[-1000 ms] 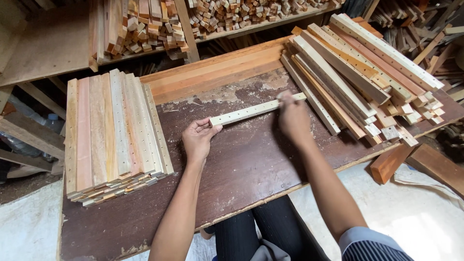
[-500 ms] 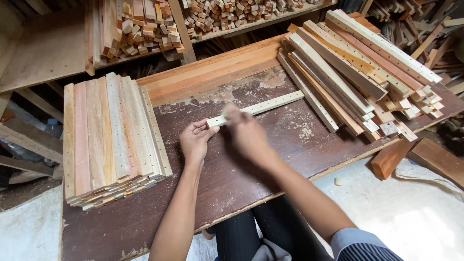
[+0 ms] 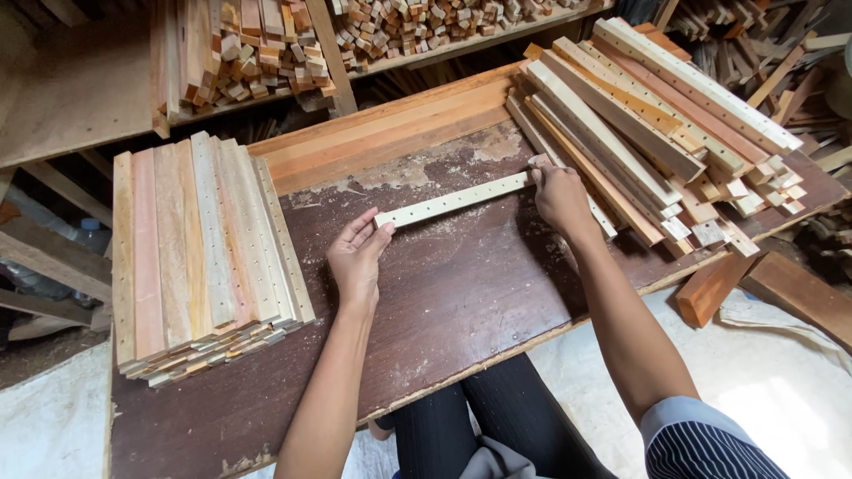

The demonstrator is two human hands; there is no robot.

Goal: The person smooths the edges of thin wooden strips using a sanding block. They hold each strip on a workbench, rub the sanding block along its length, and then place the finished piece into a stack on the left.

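Note:
A pale wooden strip (image 3: 453,202) with a row of small holes lies slanted on the dark brown worktop (image 3: 461,302). My left hand (image 3: 358,255) pinches its near left end between thumb and fingers. At the strip's far right end, my right hand (image 3: 557,193) presses down with its fingers closed on a small greyish piece of sandpaper (image 3: 539,161), most of it hidden under the fingers.
A neat stack of drilled slats (image 3: 204,248) lies on the worktop's left side. A looser pile of long drilled slats (image 3: 639,115) lies at the right, touching my right hand. Shelves of small wood blocks (image 3: 266,44) stand behind. Reddish blocks (image 3: 710,293) lie on the floor.
My right hand slid from the strip's right end to its left end, then back to the right end. My left hand stayed holding the left end.

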